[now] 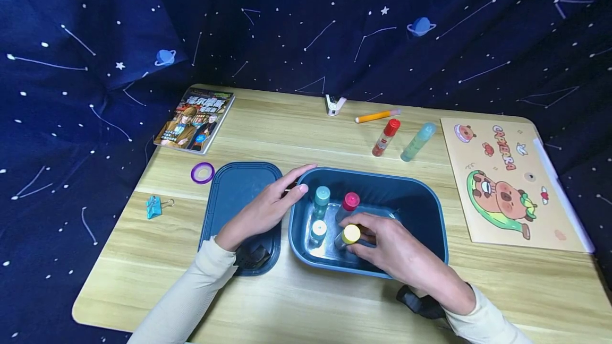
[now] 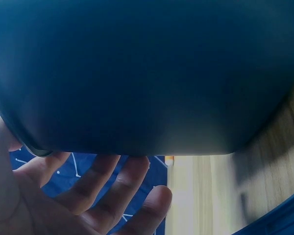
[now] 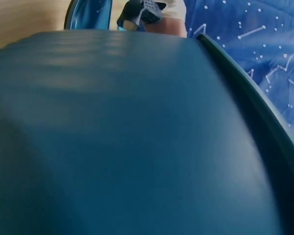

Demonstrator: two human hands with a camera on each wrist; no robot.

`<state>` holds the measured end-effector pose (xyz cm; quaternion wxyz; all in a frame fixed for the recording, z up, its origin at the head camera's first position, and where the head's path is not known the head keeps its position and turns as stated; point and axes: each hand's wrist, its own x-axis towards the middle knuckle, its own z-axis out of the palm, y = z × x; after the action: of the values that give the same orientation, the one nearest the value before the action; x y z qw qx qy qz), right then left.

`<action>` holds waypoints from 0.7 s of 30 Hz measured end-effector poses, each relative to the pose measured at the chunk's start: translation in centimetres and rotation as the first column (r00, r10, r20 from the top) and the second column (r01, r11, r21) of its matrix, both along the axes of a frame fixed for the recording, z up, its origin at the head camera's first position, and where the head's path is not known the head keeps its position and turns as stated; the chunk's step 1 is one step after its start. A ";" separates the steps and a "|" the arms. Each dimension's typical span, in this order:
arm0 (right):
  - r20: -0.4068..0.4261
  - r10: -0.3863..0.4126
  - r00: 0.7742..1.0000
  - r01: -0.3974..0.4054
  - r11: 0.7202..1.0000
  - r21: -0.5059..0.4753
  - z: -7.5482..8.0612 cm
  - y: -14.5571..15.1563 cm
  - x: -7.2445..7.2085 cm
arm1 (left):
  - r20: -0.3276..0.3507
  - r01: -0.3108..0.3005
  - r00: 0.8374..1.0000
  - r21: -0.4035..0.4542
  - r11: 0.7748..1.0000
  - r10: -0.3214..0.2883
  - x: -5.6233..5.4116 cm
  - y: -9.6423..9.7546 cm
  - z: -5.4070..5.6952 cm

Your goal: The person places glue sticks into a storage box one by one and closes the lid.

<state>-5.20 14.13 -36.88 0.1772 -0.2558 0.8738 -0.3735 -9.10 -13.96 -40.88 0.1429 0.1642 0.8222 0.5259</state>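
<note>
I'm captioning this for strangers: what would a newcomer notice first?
Probably the deep blue rectangular plastic bin in the middle, where the right hand holds a yellow-capped cylindrical tube beside three others. Next, the tan capybara-printed folder at right and the navy star-patterned cloth behind.

Before me: bin [image 1: 417,203], four tubes [image 1: 322,199] inside. Left: lid [image 1: 239,190]; farther back, book [image 1: 196,121]. Right: folder [image 1: 507,185]. Behind bin: two bottles [image 1: 385,139].

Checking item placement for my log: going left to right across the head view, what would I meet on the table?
Blue binder clip → purple tape roll → dark blue lid → blue bin → capybara-print folder.
</note>
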 end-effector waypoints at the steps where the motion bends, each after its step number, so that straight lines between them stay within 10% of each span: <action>1: 0.012 -0.007 1.000 0.007 1.000 0.012 0.2 0.1 0.0 | 0.001 0.000 1.000 0.000 1.000 0.000 0.0 0.0 0.0; 7: 0.032 -0.098 0.995 0.095 0.991 0.091 2.7 2.3 0.5 | 0.000 -0.002 1.000 0.004 1.000 0.002 0.0 0.0 0.1; 12: -0.172 -0.262 0.950 0.244 0.962 -0.122 5.1 6.3 -0.3 | -0.003 -0.006 1.000 0.006 1.000 0.006 0.1 0.0 0.2; 17: -0.161 -0.580 0.798 0.474 0.770 -0.428 4.1 10.3 -4.2 | -0.005 -0.011 1.000 -0.003 1.000 0.011 0.1 0.0 0.1; 21: -0.073 -0.708 0.702 0.622 0.660 -0.421 0.3 12.4 -7.7 | -0.006 -0.008 1.000 -0.009 1.000 0.008 0.1 0.2 0.1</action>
<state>-12.85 26.56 -36.58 -0.1262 0.0143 0.8351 -0.5352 -9.03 -13.81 -40.81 0.1391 0.1618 0.8256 0.5224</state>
